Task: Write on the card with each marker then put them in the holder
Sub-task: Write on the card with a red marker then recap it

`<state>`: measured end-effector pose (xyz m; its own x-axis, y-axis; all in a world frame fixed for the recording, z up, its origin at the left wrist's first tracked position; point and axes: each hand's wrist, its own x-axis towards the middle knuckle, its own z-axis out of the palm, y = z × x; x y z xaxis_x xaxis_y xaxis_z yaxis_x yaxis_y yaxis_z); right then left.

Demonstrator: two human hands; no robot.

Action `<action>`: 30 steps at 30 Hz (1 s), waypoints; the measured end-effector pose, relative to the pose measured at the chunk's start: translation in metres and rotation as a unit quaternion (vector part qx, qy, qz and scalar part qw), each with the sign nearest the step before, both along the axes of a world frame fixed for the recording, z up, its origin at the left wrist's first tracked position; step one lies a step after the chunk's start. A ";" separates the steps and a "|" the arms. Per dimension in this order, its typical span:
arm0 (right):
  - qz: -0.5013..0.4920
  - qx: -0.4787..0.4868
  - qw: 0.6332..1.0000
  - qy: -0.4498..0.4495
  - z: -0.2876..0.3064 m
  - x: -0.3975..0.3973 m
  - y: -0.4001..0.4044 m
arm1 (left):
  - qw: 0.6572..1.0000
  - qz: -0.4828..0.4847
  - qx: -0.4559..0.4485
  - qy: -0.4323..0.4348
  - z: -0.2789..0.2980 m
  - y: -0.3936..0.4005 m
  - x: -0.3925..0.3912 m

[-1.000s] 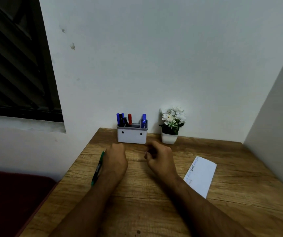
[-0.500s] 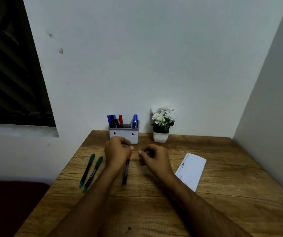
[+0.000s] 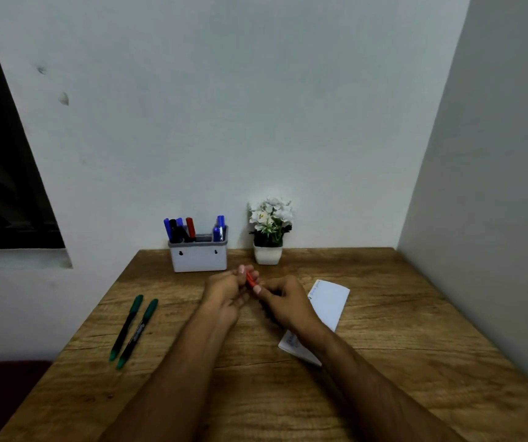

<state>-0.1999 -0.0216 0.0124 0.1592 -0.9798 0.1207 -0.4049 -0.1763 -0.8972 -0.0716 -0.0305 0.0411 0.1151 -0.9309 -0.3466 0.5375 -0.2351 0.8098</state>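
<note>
Both hands meet over the middle of the wooden desk (image 3: 384, 362), holding a red marker (image 3: 251, 281) between them. My left hand (image 3: 228, 290) pinches its far end with the fingertips. My right hand (image 3: 283, 301) grips the near end; most of the marker is hidden by fingers. A white card (image 3: 331, 301) with some writing lies under and beside my right wrist. The white holder (image 3: 199, 255) stands at the back against the wall, with several blue, black and red markers in it. Two green markers (image 3: 135, 330) lie side by side at the desk's left.
A small white pot with white flowers (image 3: 269, 232) stands right of the holder against the wall. A side wall closes off the desk on the right. The desk's left edge runs just past the green markers, with a dark red surface (image 3: 7, 393) below.
My left hand picked a marker up from the left side and brought it to the centre. Both hands now hold it together, its red end showing. The camera view shifted left and up.
</note>
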 end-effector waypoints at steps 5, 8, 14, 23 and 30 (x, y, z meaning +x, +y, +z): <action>-0.009 0.069 0.998 0.000 0.013 -0.013 0.002 | 0.994 0.021 0.037 0.099 -0.016 -0.013 -0.016; 0.004 0.177 0.983 -0.045 0.019 -0.036 0.012 | 0.970 0.137 0.013 0.201 -0.016 -0.021 0.003; -0.083 0.159 0.966 -0.186 0.004 -0.071 0.011 | 0.853 0.075 -0.132 -0.499 -0.028 -0.020 -0.004; -0.079 0.131 0.953 -0.262 -0.007 -0.087 0.015 | 0.644 -0.042 -0.207 -0.735 -0.056 -0.020 -0.029; -0.029 0.134 0.914 -0.381 -0.001 -0.093 0.015 | 0.605 -0.065 -0.315 -0.729 -0.058 0.001 -0.019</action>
